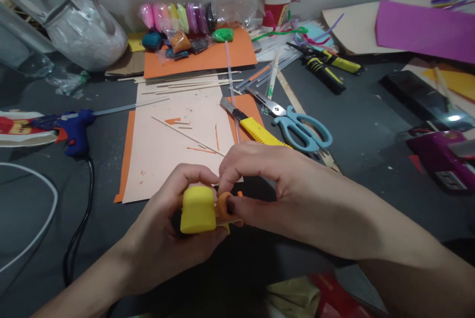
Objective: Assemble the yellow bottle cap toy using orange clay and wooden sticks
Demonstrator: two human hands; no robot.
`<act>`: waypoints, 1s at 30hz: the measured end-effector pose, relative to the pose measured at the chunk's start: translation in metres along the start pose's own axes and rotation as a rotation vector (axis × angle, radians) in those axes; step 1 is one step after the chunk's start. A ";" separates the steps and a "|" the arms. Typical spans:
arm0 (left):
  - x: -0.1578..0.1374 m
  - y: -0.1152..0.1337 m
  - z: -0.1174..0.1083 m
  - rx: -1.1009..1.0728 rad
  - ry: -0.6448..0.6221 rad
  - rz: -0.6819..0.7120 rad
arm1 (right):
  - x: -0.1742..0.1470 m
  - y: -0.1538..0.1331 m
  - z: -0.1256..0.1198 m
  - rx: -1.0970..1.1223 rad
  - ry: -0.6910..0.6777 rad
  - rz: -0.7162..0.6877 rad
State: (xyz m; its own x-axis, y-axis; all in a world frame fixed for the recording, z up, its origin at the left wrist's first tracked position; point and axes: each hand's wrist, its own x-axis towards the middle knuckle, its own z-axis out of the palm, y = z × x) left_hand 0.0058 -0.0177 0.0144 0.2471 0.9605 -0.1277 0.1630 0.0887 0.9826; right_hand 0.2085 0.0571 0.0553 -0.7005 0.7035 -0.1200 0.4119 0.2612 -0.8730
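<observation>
My left hand is closed around a small craft model with a smooth yellow body. Against the model's right side sits a curled orange piece, which the thumb and fingers of my right hand pinch. Whether that piece is fixed to the yellow body I cannot tell, since my fingers hide part of it. Just beyond my hands lie a yellow utility knife, blue-handled scissors and a pale sheet of paper with thin wooden sticks and orange scraps on it.
At left are a blue glue gun, its black cord and a metal kettle. Bagged coloured clay rests at the back on orange card. Yellow-black pliers, a phone and a purple device lie right.
</observation>
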 end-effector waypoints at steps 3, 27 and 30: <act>0.000 -0.002 0.001 0.021 0.016 0.015 | 0.002 -0.001 -0.001 0.040 -0.023 0.029; 0.006 0.001 -0.019 -0.537 -0.182 -0.148 | 0.001 0.003 -0.008 0.205 0.132 -0.082; 0.010 0.000 -0.024 -0.621 -0.194 -0.143 | 0.003 0.001 0.000 0.228 0.136 -0.182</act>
State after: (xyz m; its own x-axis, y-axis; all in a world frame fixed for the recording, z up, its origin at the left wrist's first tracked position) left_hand -0.0143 -0.0021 0.0159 0.4409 0.8683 -0.2275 -0.3595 0.4030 0.8416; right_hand 0.2067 0.0595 0.0540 -0.6600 0.7448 0.0989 0.1347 0.2468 -0.9597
